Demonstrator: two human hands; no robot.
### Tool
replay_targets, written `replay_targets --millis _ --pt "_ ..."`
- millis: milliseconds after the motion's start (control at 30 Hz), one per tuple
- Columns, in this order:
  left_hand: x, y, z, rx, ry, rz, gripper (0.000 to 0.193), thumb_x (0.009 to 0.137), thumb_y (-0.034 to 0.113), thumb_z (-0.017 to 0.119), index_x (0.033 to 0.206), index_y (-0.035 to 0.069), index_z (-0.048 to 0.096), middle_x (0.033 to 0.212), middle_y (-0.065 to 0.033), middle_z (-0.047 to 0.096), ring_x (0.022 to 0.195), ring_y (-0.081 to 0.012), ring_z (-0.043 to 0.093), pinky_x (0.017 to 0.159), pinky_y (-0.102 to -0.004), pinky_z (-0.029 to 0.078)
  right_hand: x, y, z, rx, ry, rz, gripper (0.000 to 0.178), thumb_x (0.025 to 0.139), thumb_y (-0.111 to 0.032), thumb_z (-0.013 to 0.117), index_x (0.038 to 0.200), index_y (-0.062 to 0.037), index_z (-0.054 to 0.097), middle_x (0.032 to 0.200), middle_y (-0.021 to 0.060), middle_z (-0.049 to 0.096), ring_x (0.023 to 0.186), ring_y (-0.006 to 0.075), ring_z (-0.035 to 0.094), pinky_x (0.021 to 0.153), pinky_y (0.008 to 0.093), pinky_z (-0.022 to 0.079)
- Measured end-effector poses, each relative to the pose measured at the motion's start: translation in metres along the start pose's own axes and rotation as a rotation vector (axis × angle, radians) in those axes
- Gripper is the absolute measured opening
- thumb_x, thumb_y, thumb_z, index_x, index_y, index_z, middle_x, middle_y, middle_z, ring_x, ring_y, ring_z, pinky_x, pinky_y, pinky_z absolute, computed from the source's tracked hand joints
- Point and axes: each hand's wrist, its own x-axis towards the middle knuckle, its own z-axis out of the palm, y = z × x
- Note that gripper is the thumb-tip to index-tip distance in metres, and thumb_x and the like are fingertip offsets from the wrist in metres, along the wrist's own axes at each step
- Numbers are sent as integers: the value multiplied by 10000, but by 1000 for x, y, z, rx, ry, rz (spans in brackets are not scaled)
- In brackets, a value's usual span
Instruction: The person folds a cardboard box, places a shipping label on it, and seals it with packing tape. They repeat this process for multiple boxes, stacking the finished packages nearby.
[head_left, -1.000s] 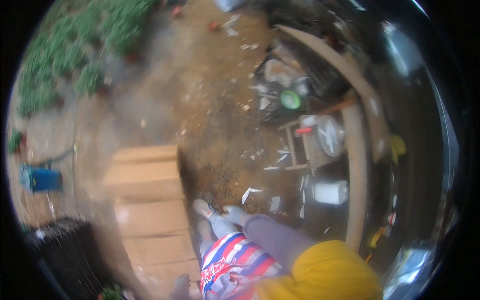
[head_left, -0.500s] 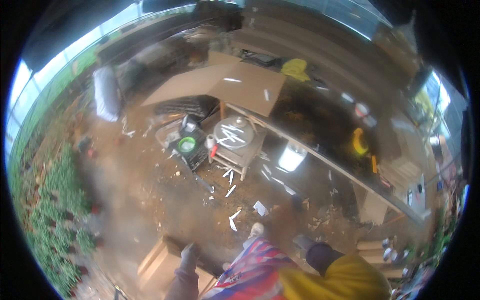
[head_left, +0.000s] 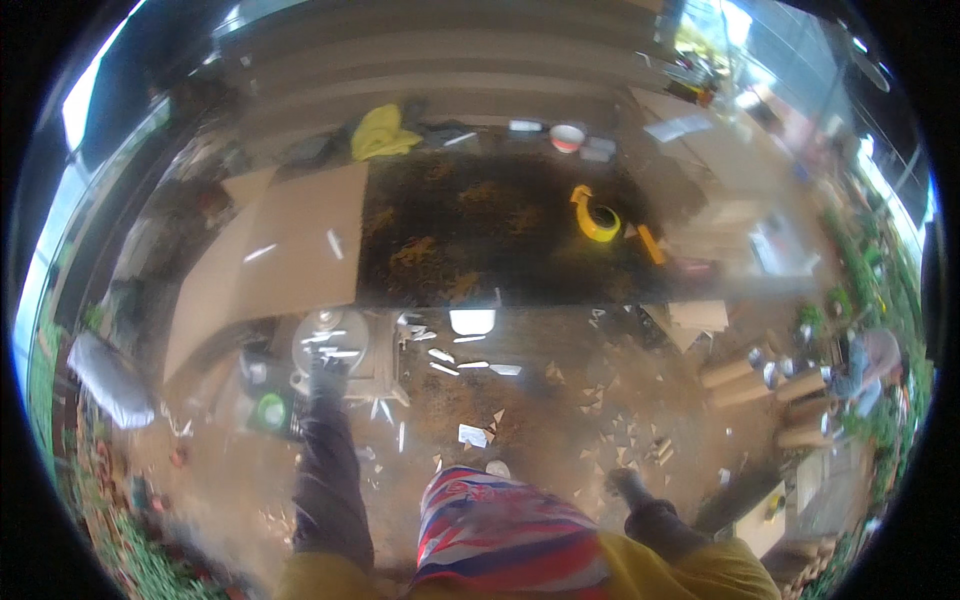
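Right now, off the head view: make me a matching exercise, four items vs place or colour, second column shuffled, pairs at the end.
Column one:
1. left hand
2. right hand
3. apron
4. yellow tool

Column two:
A. on the dark tabletop
B. at the round pale container
C. red, white and blue
D. over the scrap-strewn floor

Pairs: 1-B; 2-D; 3-C; 4-A

Strips [head_left: 338, 353] atop lid [head_left: 356, 328] on stool [head_left: 386, 372]
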Motion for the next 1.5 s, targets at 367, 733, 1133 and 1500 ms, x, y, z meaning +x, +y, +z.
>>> replay_targets --millis 367,733,1133,1500 --pt "147 -78 -2 -525 -138 -384 329 995 262 499 1256 68 550 1090 -94 579 1026 -225 552 952 -410 478 -224 40 140 -101 696 292 239 933 -250 621 941 -12 645 792 129 666 636 254 657 547 381 534" --pt "84 46 45 -1118 -92 -432 425 975 256 565 1327 28 493 1232 -119 553 1072 -227 553 910 -358 512 -149 32 223 -1291 412 -284 89 789 -151 649 824 -70 656 831 116 646 799 291 639 673 373 525" --pt "14 292 55 -1346 -98 -694 402 982 275 550 1312 53 491 1271 -76 533 1128 -203 529 943 -310 481 -108 -35 64 109 512 -58 64 888 -136 593 889 -89 637 720 4 569 647 176 600 558 327 491" --pt "45 452 85 -1220 -467 -607 216 953 213 530 1030 24 600 919 -96 595 847 -241 587 783 -367 493 -145 -15 -224 -276 786 -232 235 895 -187 662 1011 15 688 776 72 660 623 168 615 567 297 494"
